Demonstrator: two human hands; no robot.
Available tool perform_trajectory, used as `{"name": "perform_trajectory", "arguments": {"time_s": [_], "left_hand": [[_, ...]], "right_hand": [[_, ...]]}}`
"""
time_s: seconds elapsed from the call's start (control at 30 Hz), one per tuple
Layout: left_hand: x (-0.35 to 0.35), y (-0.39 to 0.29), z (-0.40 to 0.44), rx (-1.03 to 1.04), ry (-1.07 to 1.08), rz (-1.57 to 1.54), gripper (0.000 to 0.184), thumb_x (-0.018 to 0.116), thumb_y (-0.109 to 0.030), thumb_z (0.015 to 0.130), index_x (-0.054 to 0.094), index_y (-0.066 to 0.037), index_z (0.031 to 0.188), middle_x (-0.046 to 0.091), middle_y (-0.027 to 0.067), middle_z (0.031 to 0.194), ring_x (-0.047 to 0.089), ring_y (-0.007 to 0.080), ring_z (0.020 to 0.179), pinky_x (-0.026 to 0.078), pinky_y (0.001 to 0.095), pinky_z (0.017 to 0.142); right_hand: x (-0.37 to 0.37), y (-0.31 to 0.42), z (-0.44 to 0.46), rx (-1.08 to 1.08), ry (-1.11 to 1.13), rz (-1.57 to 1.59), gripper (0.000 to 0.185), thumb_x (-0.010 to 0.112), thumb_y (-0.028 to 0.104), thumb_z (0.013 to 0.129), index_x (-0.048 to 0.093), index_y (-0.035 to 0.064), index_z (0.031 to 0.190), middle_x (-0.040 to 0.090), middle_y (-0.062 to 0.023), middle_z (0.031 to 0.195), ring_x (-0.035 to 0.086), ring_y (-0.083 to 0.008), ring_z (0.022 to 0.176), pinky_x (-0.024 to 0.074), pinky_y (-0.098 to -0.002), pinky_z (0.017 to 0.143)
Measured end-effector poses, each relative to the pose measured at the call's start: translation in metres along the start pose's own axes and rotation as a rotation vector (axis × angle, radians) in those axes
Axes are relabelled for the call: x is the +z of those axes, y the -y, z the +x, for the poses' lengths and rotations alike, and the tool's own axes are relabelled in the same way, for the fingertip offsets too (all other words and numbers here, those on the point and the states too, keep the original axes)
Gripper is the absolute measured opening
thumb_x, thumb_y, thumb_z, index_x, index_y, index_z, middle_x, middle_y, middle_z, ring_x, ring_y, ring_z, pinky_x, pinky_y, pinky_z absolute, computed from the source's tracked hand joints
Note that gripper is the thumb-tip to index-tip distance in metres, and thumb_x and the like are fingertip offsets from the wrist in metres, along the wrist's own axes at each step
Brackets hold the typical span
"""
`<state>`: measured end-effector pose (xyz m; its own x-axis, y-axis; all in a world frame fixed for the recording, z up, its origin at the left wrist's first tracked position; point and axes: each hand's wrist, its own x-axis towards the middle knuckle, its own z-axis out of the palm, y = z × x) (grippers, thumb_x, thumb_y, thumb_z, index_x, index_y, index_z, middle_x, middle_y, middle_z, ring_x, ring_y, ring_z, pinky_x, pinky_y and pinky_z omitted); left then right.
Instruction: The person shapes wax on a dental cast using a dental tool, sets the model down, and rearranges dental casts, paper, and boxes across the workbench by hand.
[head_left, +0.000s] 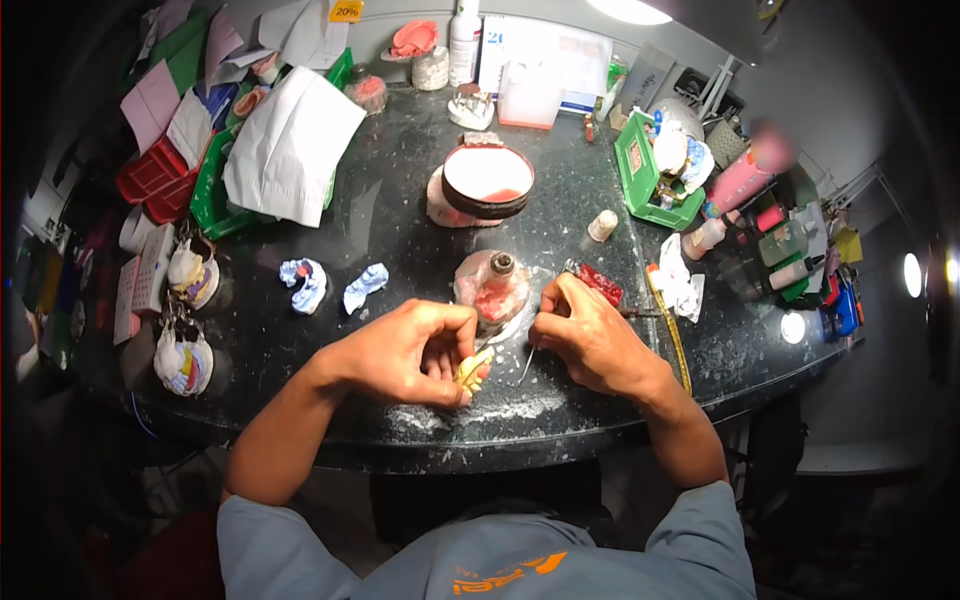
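A small yellow dental piece (pixel 473 371) is pinched between the fingers and thumb of my left hand (pixel 405 352), above the front of the dark worktop. To its right, my right hand (pixel 597 333) grips a thin metal tool (pixel 527 366) whose tip points down toward the worktop. The tool and the yellow piece are apart. Just behind and between my hands stands a glass burner (pixel 490 290) with a metal neck, streaked with red wax. A red waxy lump (pixel 600 285) lies behind my right hand.
Behind the burner is a round dish (pixel 488 180) with white and pink contents. Two pale blue pieces (pixel 303 285) (pixel 366 287) lie to the left, beside dental models (pixel 184 357). A green bin (pixel 640 170) and bottles stand at right. White powder marks the front edge.
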<state>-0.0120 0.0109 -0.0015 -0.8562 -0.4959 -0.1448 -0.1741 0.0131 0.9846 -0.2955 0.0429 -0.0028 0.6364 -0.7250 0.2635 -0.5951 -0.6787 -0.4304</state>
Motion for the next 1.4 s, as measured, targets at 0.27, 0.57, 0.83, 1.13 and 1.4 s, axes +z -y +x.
{"name": "perform_trajectory", "arguments": {"time_s": [0.27,0.57,0.83,1.13,1.4], "left_hand": [[0.002,-0.001,-0.003,0.024,-0.078,-0.057,0.03,0.081,0.0,0.077,0.054,-0.003,0.089,0.071,0.0058,0.093,0.067,0.0066,0.079,0.054,0.0207,0.064],[0.004,-0.002,-0.002,0.09,-0.248,0.008,0.031,0.082,-0.007,0.077,0.052,-0.007,0.085,0.071,0.003,0.091,0.062,0.0024,0.074,0.047,0.0181,0.059],[0.005,-0.006,-0.004,0.146,-0.425,0.163,0.033,0.078,-0.006,0.068,0.048,-0.007,0.081,0.066,0.0008,0.082,0.054,0.0019,0.065,0.043,0.0197,0.056],[0.004,-0.008,-0.005,0.18,-0.476,-0.003,0.03,0.073,-0.004,0.069,0.046,-0.007,0.082,0.06,0.0033,0.084,0.051,0.0043,0.068,0.041,0.0215,0.058],[0.004,-0.01,-0.005,0.174,-0.486,-0.056,0.031,0.074,-0.006,0.067,0.047,-0.007,0.082,0.057,0.0029,0.084,0.052,0.0055,0.073,0.041,0.0221,0.062]], "right_hand": [[0.004,0.004,0.001,0.0,-0.482,0.604,0.016,0.057,-0.009,0.095,0.055,0.0027,0.105,0.062,-0.011,0.101,0.06,-0.0145,0.089,0.049,-0.0269,0.08],[0.007,0.007,-0.001,0.114,-0.531,0.436,0.016,0.063,-0.005,0.094,0.06,-0.0038,0.11,0.061,-0.0106,0.095,0.061,-0.0127,0.08,0.052,-0.0258,0.075],[0.007,0.01,0.003,-0.046,-0.645,0.28,0.015,0.069,-0.004,0.086,0.057,-0.0002,0.094,0.061,-0.011,0.089,0.056,-0.0127,0.071,0.048,-0.025,0.065],[0.002,0.017,0.001,0.206,-0.449,0.178,0.014,0.071,-0.001,0.083,0.058,0.0026,0.082,0.058,-0.0022,0.061,0.056,-0.0087,0.047,0.041,-0.0259,0.044],[0.007,0.017,-0.007,0.182,-0.673,0.33,0.012,0.067,-0.002,0.082,0.057,0.0021,0.08,0.058,-0.004,0.065,0.053,-0.0083,0.053,0.0411,-0.025,0.05]]}}
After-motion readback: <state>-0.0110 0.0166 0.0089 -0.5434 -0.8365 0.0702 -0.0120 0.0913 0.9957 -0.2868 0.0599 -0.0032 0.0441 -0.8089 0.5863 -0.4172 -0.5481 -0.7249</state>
